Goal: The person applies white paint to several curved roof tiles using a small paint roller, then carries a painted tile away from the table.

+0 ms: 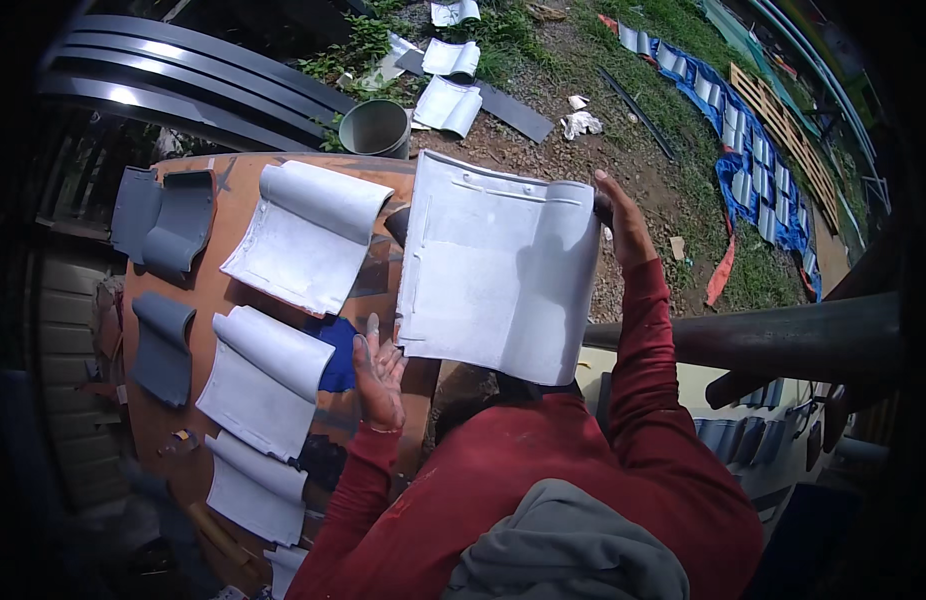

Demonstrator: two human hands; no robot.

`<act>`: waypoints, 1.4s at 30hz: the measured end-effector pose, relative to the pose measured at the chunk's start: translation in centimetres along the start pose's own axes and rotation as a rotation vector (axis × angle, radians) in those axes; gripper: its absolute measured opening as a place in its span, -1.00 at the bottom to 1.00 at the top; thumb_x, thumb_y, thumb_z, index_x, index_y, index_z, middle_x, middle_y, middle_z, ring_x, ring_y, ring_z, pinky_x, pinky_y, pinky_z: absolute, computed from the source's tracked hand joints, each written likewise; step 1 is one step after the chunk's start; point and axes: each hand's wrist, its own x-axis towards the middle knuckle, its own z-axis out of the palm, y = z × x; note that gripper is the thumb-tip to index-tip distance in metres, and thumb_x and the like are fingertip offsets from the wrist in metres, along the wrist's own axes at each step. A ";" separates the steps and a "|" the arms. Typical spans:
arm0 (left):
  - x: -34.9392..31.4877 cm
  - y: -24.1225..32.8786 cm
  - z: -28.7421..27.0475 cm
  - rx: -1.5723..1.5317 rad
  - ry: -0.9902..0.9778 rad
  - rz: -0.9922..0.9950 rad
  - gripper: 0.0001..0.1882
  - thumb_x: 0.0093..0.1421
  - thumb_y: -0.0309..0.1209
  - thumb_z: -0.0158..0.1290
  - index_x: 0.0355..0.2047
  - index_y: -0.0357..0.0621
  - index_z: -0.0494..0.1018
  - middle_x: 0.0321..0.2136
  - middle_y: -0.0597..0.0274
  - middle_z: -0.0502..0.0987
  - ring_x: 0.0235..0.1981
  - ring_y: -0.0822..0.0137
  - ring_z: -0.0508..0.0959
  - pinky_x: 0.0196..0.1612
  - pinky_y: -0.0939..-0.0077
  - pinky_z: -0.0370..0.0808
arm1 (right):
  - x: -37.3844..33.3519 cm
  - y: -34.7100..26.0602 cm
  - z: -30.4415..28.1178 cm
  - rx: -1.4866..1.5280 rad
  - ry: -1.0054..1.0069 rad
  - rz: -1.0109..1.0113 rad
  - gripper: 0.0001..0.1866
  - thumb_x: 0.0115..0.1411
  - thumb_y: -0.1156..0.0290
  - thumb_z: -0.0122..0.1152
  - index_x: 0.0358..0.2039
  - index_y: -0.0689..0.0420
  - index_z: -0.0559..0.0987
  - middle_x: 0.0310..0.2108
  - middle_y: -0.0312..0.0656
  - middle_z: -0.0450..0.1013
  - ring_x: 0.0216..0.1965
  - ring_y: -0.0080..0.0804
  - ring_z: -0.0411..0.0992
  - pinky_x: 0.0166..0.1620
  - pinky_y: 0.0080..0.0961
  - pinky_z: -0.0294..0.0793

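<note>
In front of me, raised and tilted toward my view, is a curved roof tile [483,260] with a white-painted face. My right hand [626,218] grips its right edge near the upper corner, fingers partly hidden behind it. My left hand [382,378] is open, palm up and fingers spread, by the tile's lower left corner; whether a fingertip touches it I cannot tell. On the brown board table to the left lie more white roof tiles, among them one at the top [308,235] and one below it [265,378]. A blue cloth [338,355] lies beside my left hand.
Grey roof tiles [163,348] lie along the table's [205,300] left side. A bucket [375,128] stands behind the table. White tiles [449,104] rest on the ground beyond, and several more on a blue tarp [728,170]. A thick dark pole [773,345] runs close at right.
</note>
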 end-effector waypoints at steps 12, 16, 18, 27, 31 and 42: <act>22.0 5.3 20.3 0.129 -0.190 -0.092 0.12 0.23 0.42 -0.26 0.45 -0.29 -0.19 0.39 -0.21 0.05 0.42 -0.18 0.01 0.43 0.08 -0.13 | 19.4 -3.0 -16.0 -0.011 0.160 0.156 -0.25 0.18 -0.33 0.04 -0.26 0.21 0.71 -0.39 -0.22 0.62 -0.37 -0.49 0.46 -0.14 -0.61 0.30; 28.7 5.5 25.8 0.171 -0.280 -0.141 0.19 0.18 0.46 -0.22 0.44 -0.34 -0.18 0.37 -0.22 0.10 0.40 -0.13 0.05 0.42 0.12 -0.10 | 24.4 -1.8 -21.2 -0.015 0.298 0.207 -0.24 0.22 -0.31 0.00 -0.22 0.25 0.68 -0.36 -0.16 0.63 -0.39 -0.41 0.51 -0.18 -0.56 0.38; 32.6 5.2 28.1 0.189 -0.235 -0.192 0.16 0.21 0.44 -0.23 0.44 -0.33 -0.16 0.36 -0.20 0.12 0.40 -0.11 0.08 0.42 0.09 -0.10 | 27.3 -3.5 -20.3 0.021 0.297 0.265 -0.27 0.21 -0.29 0.04 -0.25 0.25 0.68 -0.37 -0.15 0.63 -0.39 -0.41 0.51 -0.18 -0.54 0.39; 50.9 4.3 36.4 0.138 -0.229 -0.201 -0.09 0.33 0.28 -0.26 0.42 -0.20 0.03 0.30 -0.01 0.30 0.33 0.08 0.25 0.39 0.19 0.00 | 44.3 -6.0 -21.6 0.008 0.322 0.312 -0.25 0.18 -0.33 0.04 -0.23 0.22 0.68 -0.35 -0.19 0.63 -0.41 -0.45 0.49 -0.25 -0.57 0.37; 56.2 7.6 40.4 0.110 -0.250 -0.220 -0.09 0.33 0.28 -0.24 0.43 -0.18 0.03 0.30 -0.02 0.30 0.32 0.09 0.27 0.38 0.21 0.04 | 49.9 -7.6 -24.2 0.032 0.300 0.291 -0.25 0.17 -0.32 0.06 -0.20 0.22 0.68 -0.33 -0.19 0.63 -0.34 -0.43 0.51 -0.17 -0.57 0.37; 70.7 14.9 56.2 0.303 -0.311 0.009 -0.16 0.43 0.15 -0.30 0.30 -0.49 0.18 0.30 -0.12 0.28 0.35 0.14 0.25 0.37 0.40 0.13 | 62.0 -17.7 -28.6 0.184 0.451 0.070 -0.42 0.21 -0.20 0.12 -0.17 0.10 0.67 -0.34 -0.28 0.62 -0.35 -0.52 0.50 -0.20 -0.62 0.36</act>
